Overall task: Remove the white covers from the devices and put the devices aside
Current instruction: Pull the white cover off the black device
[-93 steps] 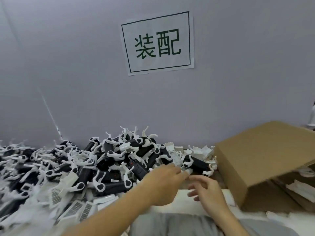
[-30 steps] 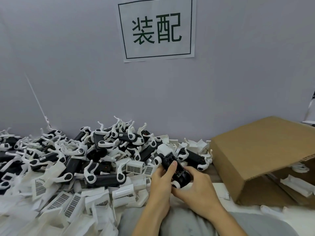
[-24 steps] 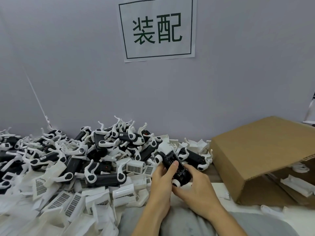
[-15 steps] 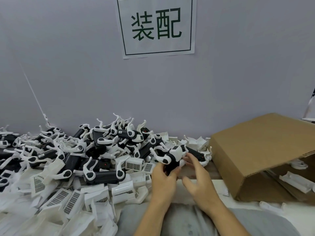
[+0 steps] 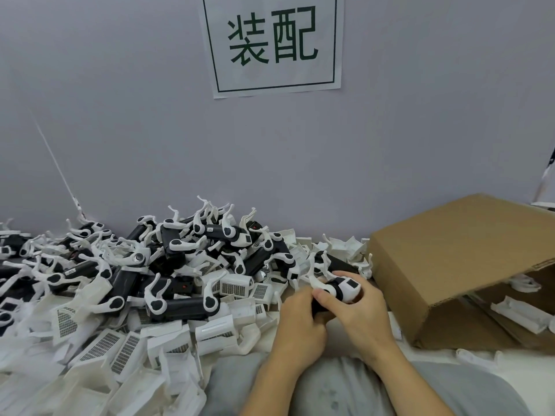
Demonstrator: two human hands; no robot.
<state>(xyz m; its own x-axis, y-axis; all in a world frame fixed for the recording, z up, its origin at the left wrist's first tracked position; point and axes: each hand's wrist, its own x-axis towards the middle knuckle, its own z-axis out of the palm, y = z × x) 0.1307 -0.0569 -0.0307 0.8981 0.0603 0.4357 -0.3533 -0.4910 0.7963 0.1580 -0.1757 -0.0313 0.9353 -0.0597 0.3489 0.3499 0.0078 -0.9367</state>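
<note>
Both hands hold one black device with white end parts in front of me, low at the middle. My left hand grips its lower black end, mostly hidden under the fingers. My right hand wraps its upper end, thumb pressed near a white curved arm, fingers curled round a white cover with a dark square patch. A big heap of like black devices with white arms fills the left. Loose white covers lie in front of the heap.
A brown cardboard box lies on its side at the right, its open side showing white parts inside. A grey wall with a paper sign stands close behind. My grey-clad lap is below the hands.
The device has turned in my hands: it stood held by the left hand with the right hand open beside it; now both hands clasp it, shifted slightly right.
</note>
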